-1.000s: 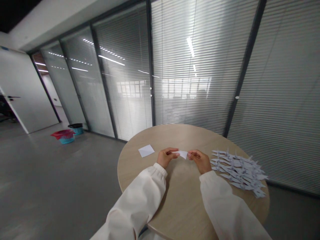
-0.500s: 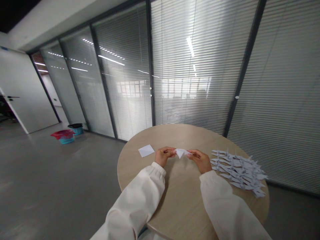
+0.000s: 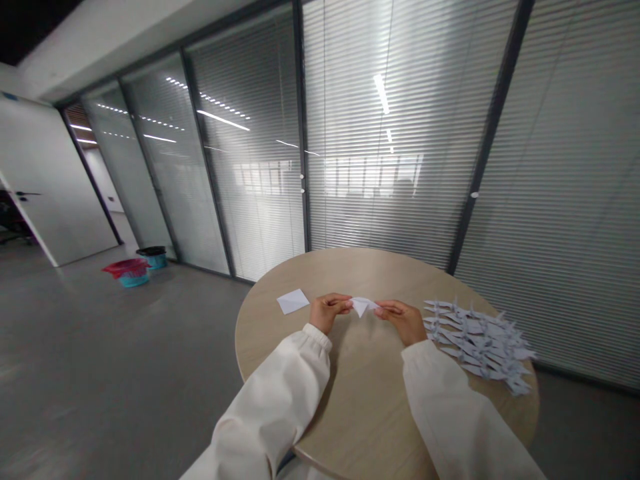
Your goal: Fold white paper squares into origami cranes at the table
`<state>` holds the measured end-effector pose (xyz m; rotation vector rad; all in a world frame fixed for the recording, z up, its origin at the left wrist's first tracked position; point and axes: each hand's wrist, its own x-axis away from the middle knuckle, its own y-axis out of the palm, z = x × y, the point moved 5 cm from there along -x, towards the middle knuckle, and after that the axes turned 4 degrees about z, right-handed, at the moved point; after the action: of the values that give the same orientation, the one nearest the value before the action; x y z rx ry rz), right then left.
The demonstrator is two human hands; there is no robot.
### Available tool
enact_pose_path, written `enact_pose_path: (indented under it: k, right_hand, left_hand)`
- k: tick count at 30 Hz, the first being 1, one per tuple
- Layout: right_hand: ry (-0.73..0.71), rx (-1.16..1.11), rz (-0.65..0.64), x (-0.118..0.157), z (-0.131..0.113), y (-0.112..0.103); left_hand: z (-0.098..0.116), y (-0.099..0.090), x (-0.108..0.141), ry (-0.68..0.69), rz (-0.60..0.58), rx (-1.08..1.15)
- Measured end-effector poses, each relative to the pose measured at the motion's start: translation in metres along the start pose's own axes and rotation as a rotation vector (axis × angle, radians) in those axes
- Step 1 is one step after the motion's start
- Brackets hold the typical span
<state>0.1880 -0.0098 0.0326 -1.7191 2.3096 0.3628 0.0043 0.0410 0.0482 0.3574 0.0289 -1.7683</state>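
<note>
A small folded white paper (image 3: 361,306) is held above the round wooden table (image 3: 370,400), with a pointed flap hanging down at its middle. My left hand (image 3: 327,311) pinches its left end between thumb and fingers. At the right end, my right hand (image 3: 404,321) has its fingertips closed on the paper. A flat white paper square (image 3: 293,301) lies on the table to the left of my left hand. Several folded white paper cranes (image 3: 480,343) stand crowded together on the table's right side.
Glass partitions with blinds (image 3: 385,220) stand behind the table. On the floor at the left are a blue bin with a red liner (image 3: 131,273) and a blue bin with a black liner (image 3: 154,257). A white door (image 3: 55,187) is further left.
My right hand's fingertips have shifted slightly along the right end of the folded paper. My left hand looks the same.
</note>
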Motion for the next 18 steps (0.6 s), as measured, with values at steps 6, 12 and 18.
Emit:
enact_pose_path:
  k: [6,12,18]
  right_hand:
    - [0.022,-0.074,-0.005,-0.002,0.005,-0.001]
    - [0.022,-0.071,0.006,-0.002,0.006,0.000]
    - [-0.041,0.035,-0.050,0.000,0.000,0.005]
  left_hand:
    - [0.001,0.001,0.000,0.000,-0.047,0.007]
    - [-0.004,-0.001,-0.003,-0.025,-0.068,0.027]
    - [-0.011,-0.002,-0.006,-0.079,-0.071,0.091]
